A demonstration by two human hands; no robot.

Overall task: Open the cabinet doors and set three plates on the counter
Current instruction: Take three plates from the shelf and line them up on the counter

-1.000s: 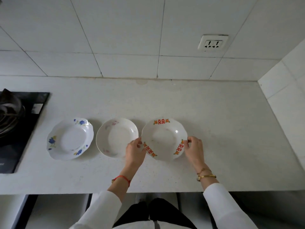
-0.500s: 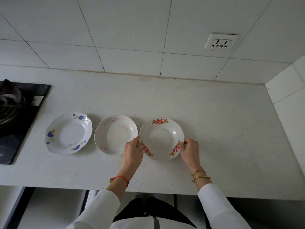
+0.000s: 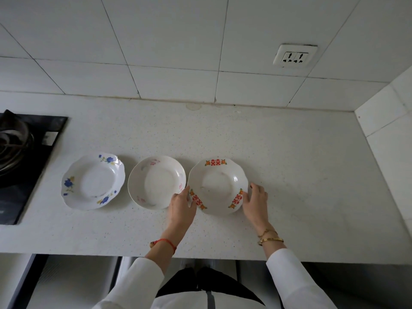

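Both arms reach forward in white sleeves pushed back from the wrists. The left hand (image 3: 181, 205) is palm down, fingers loosely curved and pointing forward. The right hand (image 3: 255, 200) mirrors it, fingers spread and bent, thumb turned inward. Both wrists carry bracelets.

Glossy ceramic plates (image 3: 218, 186), matt speckled stone counter (image 3: 301, 175), smooth glazed wall tiles (image 3: 174, 41)

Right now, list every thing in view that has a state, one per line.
Red-patterned plate: upright on counter, both hands at its rim.
Pink-flowered plate: upright, free.
Blue-flowered plate: upright, free.
Left hand: touching plate's left rim.
Right hand: touching plate's right rim.
Wall socket: nothing plugged in.
Stove: no flame visible.
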